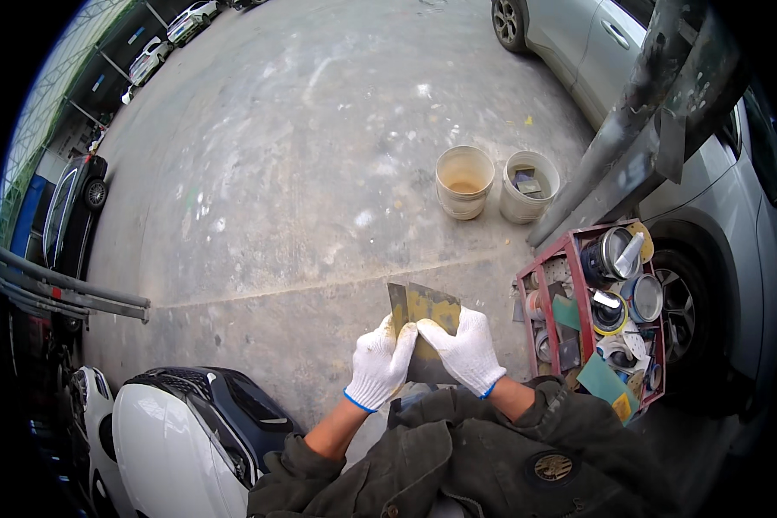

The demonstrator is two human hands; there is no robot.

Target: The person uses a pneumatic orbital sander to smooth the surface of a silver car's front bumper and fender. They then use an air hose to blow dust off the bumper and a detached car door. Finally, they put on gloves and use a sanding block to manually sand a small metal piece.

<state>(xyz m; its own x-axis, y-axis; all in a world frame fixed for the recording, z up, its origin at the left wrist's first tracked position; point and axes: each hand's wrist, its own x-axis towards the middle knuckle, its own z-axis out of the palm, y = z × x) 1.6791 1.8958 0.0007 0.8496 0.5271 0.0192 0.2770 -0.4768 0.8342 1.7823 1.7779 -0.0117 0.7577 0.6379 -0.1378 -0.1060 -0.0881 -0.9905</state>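
Note:
My left hand [382, 361], in a white knit glove with a blue cuff, is closed on a narrow dark putty spreader [396, 299] that points up and away from me. My right hand [467, 350], gloved the same way, grips a wider putty spreader [432, 304] smeared with yellow filler. The two blades stand side by side, and my thumbs meet in front of them. Below the thumbs a dark flat surface [428, 366] shows, perhaps the lower part of the wider spreader. Yellow smudges mark the left glove's fingertips.
To my right stands a red metal cart [586, 321] loaded with cans, beside a silver car [708, 194]. Two white buckets [464, 208] [529, 207] sit on the concrete floor ahead, near a slanting grey post [609, 138]. A white car [168, 445] is at lower left.

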